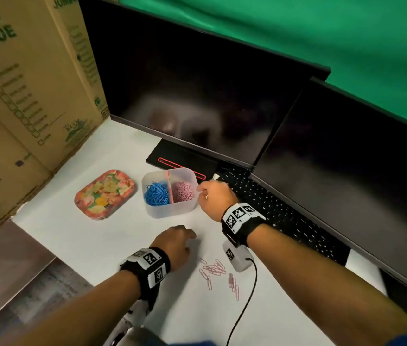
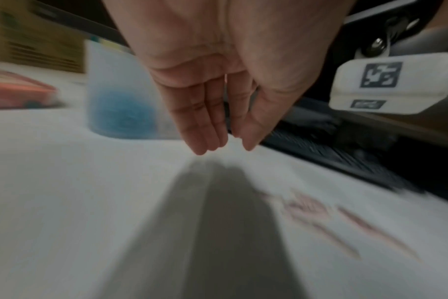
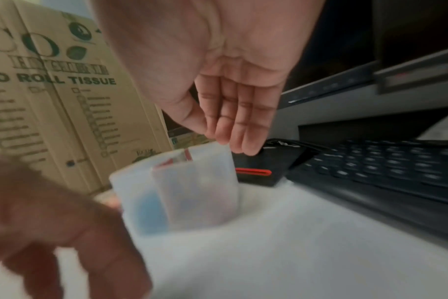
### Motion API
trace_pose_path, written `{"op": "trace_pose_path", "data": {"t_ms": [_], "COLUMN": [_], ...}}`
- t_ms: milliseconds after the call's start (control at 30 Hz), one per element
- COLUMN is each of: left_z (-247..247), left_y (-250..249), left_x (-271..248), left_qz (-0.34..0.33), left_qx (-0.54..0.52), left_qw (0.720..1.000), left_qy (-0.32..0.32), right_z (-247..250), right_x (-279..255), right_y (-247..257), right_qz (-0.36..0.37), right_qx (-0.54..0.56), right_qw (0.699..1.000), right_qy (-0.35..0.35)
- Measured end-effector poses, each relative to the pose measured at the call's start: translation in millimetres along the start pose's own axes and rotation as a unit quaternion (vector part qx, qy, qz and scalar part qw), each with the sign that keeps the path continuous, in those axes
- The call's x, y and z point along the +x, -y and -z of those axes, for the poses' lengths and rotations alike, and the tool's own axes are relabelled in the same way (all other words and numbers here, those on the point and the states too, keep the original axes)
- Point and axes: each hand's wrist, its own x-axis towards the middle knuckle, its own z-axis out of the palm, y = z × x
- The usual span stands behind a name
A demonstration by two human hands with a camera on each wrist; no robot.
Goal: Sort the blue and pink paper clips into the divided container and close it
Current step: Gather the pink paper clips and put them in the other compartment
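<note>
The loose pink paper clips [image 1: 216, 273] lie on the white table [image 1: 77, 236], just right of the left hand [image 1: 176, 243], which is nearer and has relaxed, empty fingers. The right hand [image 1: 213, 198], fingers straight and empty, hovers beside the divided container [image 1: 170, 192].

The divided container [image 1: 170, 193] stands on the counter [image 1: 97, 236] with its lid [image 1: 104, 194] just left of it, the keyboard [image 1: 280, 211] right, the monitor [image 1: 197, 96] behind, and loose clips [image 1: 216, 270] before it.
</note>
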Motion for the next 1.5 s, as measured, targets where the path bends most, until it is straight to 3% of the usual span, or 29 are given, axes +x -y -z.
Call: {"op": "trace_pose_path", "data": {"t_ms": [167, 233, 367, 467, 600, 733, 1033, 1200, 1500], "left_z": [-39.1, -51.7, -62.6, -63.9, -65.5, -73.8, -79.1, -78.8, -73.3], "left_y": [-20.0, -26.0, -36.7, -30.8, -20.3, -31.4, -40.1, -26.1, -45.3], "left_x": [-8.8, -11.9, -16.7, -17.3, -18.6, -14.8, -2.7, -5.1, 2.3], "left_qz": [-0.087, -0.113, -0.167, -0.151, -0.071, -0.047, -0.099, -0.100, -0.089], "left_qx": [0.089, 0.099, 0.054, 0.032, 0.057, 0.058, 0.055, 0.074, 0.103], "left_qw": [0.986, 0.984, 0.980, 0.984, 0.991, 0.991, 0.991, 0.988, 0.987], "left_qy": [0.111, 0.099, 0.095, 0.092, 0.095, 0.110, 0.076, 0.087, 0.089], "right_z": [-39.9, -54.6, -68.9, -69.2, -62.0, -68.4, -75.1, -67.7, -92.3], "right_x": [-80.7, -114.6, -154.9, -166.8, -177.9, -181.7, -155.6, -156.9, -154.6], "right_y": [-70.8, -86.6, -99.1, -112.2, -128.9, -131.1, -109.0, -114.7, -83.7], "right_qz": [-0.039, 0.002, 0.088, 0.099, 0.016, -0.050, -0.023, -0.039, -0.073], "right_qx": [-0.084, -0.062, -0.005, -0.019, -0.034, -0.018, 0.042, -0.053, -0.027], "right_qw": [0.989, 0.986, 0.982, 0.977, 0.990, 0.987, 0.988, 0.983, 0.993], "right_qy": [0.116, 0.155, 0.165, 0.185, 0.139, 0.151, 0.145, 0.170, 0.086]}}
